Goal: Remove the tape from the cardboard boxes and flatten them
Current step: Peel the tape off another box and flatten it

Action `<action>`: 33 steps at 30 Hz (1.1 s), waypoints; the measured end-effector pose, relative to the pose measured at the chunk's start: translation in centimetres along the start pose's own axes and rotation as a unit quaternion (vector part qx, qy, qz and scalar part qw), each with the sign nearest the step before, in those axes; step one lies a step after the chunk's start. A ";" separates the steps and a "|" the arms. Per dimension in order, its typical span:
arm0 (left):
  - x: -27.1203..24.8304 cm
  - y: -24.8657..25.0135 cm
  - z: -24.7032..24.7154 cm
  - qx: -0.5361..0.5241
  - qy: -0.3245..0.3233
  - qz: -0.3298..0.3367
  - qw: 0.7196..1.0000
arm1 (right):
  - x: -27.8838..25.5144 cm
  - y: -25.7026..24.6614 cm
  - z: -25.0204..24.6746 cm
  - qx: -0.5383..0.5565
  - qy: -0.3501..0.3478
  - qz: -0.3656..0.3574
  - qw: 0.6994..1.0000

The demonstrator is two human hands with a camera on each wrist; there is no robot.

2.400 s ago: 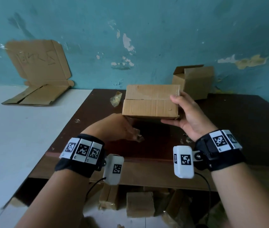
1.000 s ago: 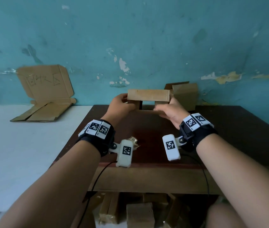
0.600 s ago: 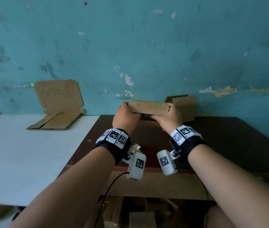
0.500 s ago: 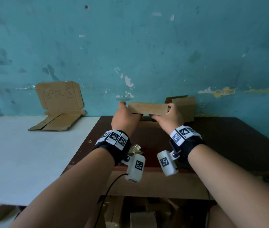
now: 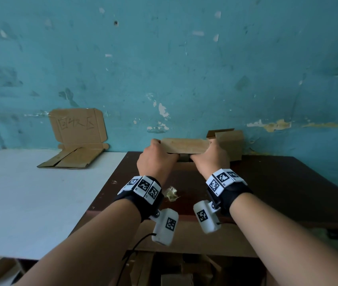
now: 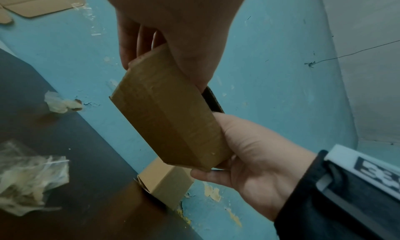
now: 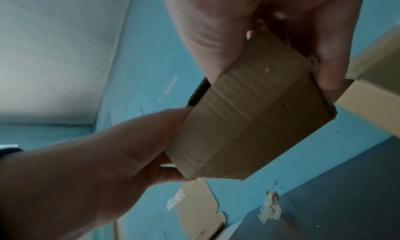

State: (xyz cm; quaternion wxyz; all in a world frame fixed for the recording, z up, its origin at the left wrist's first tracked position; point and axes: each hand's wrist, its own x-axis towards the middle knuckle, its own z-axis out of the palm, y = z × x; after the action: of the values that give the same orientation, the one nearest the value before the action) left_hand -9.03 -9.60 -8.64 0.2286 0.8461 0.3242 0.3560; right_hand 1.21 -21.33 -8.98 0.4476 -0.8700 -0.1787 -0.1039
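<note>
A small brown cardboard box (image 5: 184, 145) hangs in the air above the dark brown table (image 5: 277, 182), in front of the teal wall. My left hand (image 5: 157, 154) grips its left end and my right hand (image 5: 207, 154) grips its right end, thumbs on the near side. In the left wrist view the box (image 6: 168, 115) runs from my left hand (image 6: 173, 35) down to my right hand (image 6: 249, 158). The right wrist view shows its underside (image 7: 249, 124) between my right hand (image 7: 270, 29) and my left hand (image 7: 108, 158). No tape shows on its visible faces.
A second open cardboard box (image 5: 231, 144) stands at the table's back edge against the wall. A crumpled tape wad (image 5: 171, 194) lies on the table near my wrists. Flattened cardboard (image 5: 77, 141) leans on the wall over the white table (image 5: 30, 193). More boxes sit under the table.
The box has come up off the table: first my right hand alone held it, then both hands took its ends and raised it. Over the last half second it has barely moved.
</note>
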 end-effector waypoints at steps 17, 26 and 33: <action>-0.3 -1.1 0.4 -0.006 -0.004 0.031 1.000 | -0.8 1.4 0.2 0.014 -0.017 -0.057 0.998; -0.3 -2.8 0.7 -0.055 -0.007 0.042 0.998 | -1.7 1.5 0.6 0.184 -0.153 -0.080 0.968; -0.6 -5.4 1.6 -0.180 -0.128 0.084 0.972 | -1.1 2.0 -0.3 0.124 -0.015 -0.049 0.991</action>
State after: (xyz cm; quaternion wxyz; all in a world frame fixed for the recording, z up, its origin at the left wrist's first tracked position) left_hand -10.29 -6.59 -13.29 0.3860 0.8537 0.1502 0.3157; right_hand 1.03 -22.92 -10.68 0.5437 -0.7995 -0.2390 -0.0898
